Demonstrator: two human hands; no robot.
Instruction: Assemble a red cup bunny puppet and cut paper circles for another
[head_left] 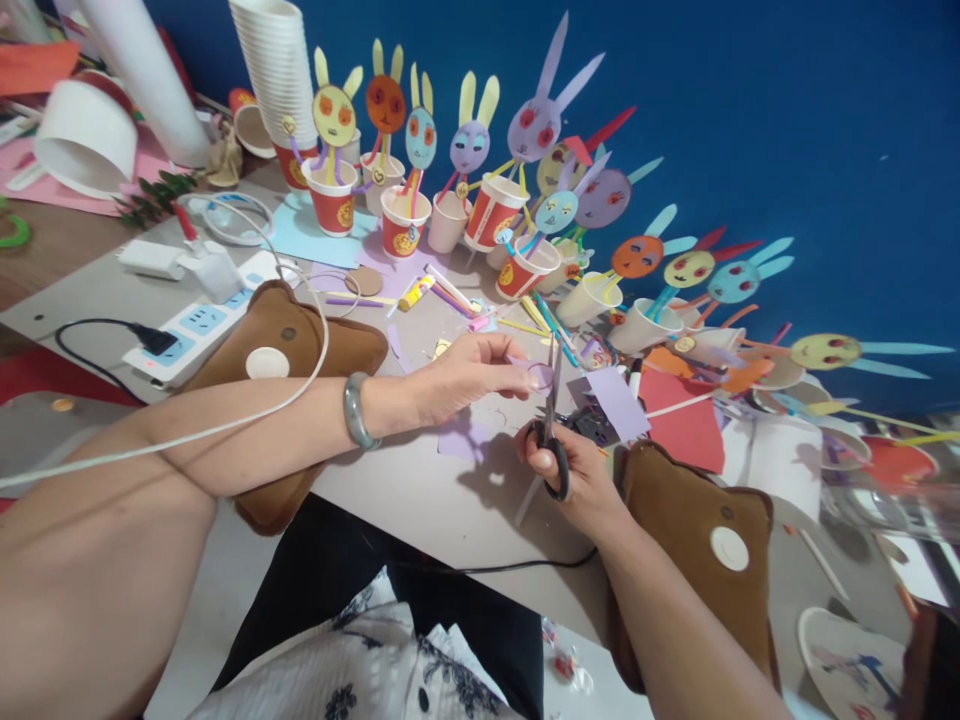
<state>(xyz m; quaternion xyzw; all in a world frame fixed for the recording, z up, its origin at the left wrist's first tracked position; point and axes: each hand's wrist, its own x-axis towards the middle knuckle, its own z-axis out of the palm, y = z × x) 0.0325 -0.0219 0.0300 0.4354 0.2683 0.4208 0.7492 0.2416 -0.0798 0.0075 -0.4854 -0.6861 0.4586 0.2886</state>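
Note:
Between the thumb and fingers of my left hand [476, 380] is a small piece of purple paper [538, 377] with a curved line drawn on it. My right hand [581, 480] grips black-handled scissors [553, 420], fingers through the loops. Their blades point up and away, right at the edge of the paper piece. Whether the blades touch the paper I cannot tell. Beneath my hands a purple paper sheet [461, 440] lies on the table [450, 510]. Another purple paper piece [617, 403] stands tilted just right of the scissors.
Paper cups [405, 222] holding paper rabbit figures [534, 128] line the back. A power strip [199, 320] with cables sits left. Brown cushions [694, 530] flank the work area. Red paper [682, 415] lies to the right, and a white cable [225, 430] crosses my left forearm.

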